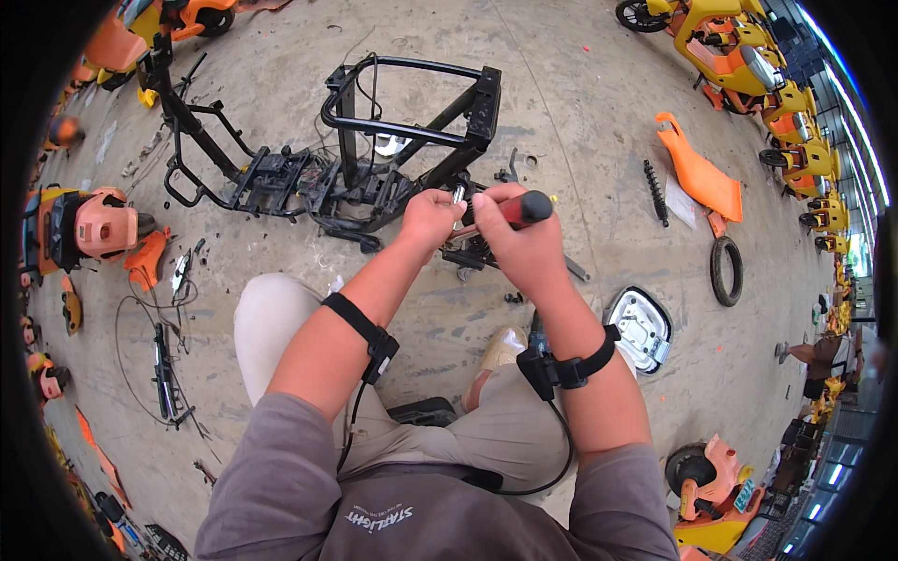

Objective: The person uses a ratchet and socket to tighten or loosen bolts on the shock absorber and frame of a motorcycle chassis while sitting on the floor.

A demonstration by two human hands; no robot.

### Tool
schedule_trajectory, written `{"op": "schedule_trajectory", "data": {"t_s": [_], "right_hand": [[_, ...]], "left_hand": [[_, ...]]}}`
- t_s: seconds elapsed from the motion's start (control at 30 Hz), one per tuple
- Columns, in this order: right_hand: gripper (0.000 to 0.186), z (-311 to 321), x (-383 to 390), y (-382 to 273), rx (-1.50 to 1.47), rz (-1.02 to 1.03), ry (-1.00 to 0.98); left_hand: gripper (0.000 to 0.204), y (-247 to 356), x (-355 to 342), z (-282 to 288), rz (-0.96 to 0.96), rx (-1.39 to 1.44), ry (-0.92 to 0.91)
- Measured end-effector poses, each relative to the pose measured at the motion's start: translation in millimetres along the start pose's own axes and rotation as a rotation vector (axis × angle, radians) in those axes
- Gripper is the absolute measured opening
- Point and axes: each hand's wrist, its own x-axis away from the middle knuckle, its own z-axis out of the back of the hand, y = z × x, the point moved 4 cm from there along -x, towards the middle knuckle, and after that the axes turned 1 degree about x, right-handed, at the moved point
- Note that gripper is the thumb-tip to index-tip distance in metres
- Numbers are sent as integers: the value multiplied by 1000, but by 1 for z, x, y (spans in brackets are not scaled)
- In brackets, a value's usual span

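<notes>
Right now your right hand [524,248] is clenched around the red-and-black handle of a screwdriver [519,209], gripping it near the dark butt end, with the handle pointing toward your left. Your left hand [428,220] sits just beside it, fingers pinched on a small silvery piece [458,194] at the tool's front end; what that piece is cannot be told from here. Both hands meet above the concrete floor [580,112], just in front of the black scooter frame [374,159] that lies stripped on the ground, its tubular rear loop standing up and loose wires hanging from it.

Each of your wrists carries a black strap with a small box and a cable running back toward your grey shirt. Your knees in light trousers are bent below the hands.

Further out on your right, a silver-grey cover plate [641,327] lies near your forearm, a black tyre [726,271] beyond it, then a black coil spring [656,192] and an orange body panel [697,173]. On your left lie an orange-and-pink scooter shell [98,224] and a thin cable loop with a dark rod [164,369]. Yellow-and-orange scooters [748,65] line the far right edge.
</notes>
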Motion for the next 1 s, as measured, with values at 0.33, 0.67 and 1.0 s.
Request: {"op": "schedule_trajectory", "data": {"t_s": [0.33, 0.67, 1.0], "right_hand": [[31, 45, 18, 40, 6, -149, 35], [22, 27, 15, 23, -90, -125, 71], [16, -15, -1, -6, -41, 151, -83]], "left_hand": [[25, -7, -10, -5, 10, -42, -8], [28, 4, 1, -6, 85, -11, -67], [49, -15, -19, 4, -19, -57, -174]]}}
